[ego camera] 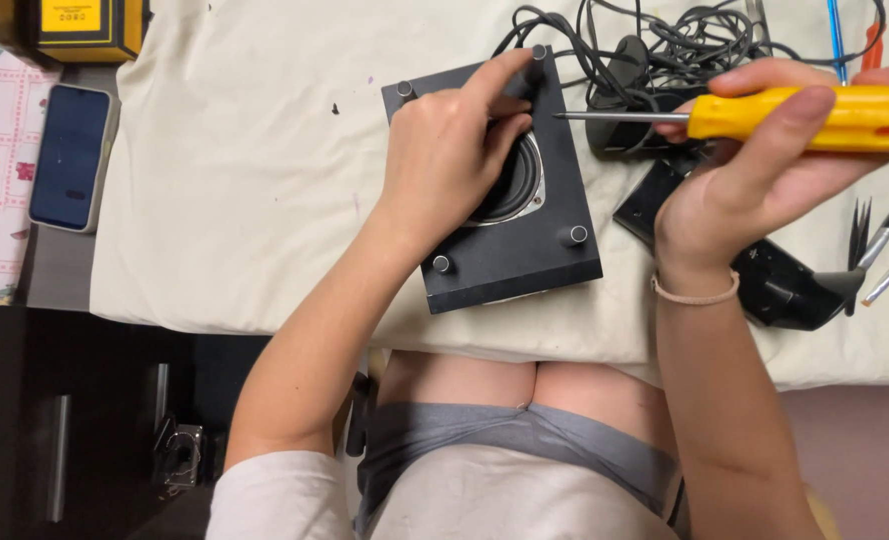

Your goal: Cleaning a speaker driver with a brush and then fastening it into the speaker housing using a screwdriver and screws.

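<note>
Speaker box [510,255], black and flat on the cloth-covered worktop [235,180], sits under my left hand [445,150], whose fingers press on its round cone with the forefinger stretched to a corner peg. My right hand [755,170] is clenched round a yellow screwdriver [815,115], tip pointing toward the box, beside tangled cables [645,40].

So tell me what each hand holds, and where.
The right hand grips a screwdriver by its yellow handle. The left hand holds nothing; it rests on the black speaker box.

Yellow-black box [83,28] top-left; dark phone screen [70,155] below.
</note>
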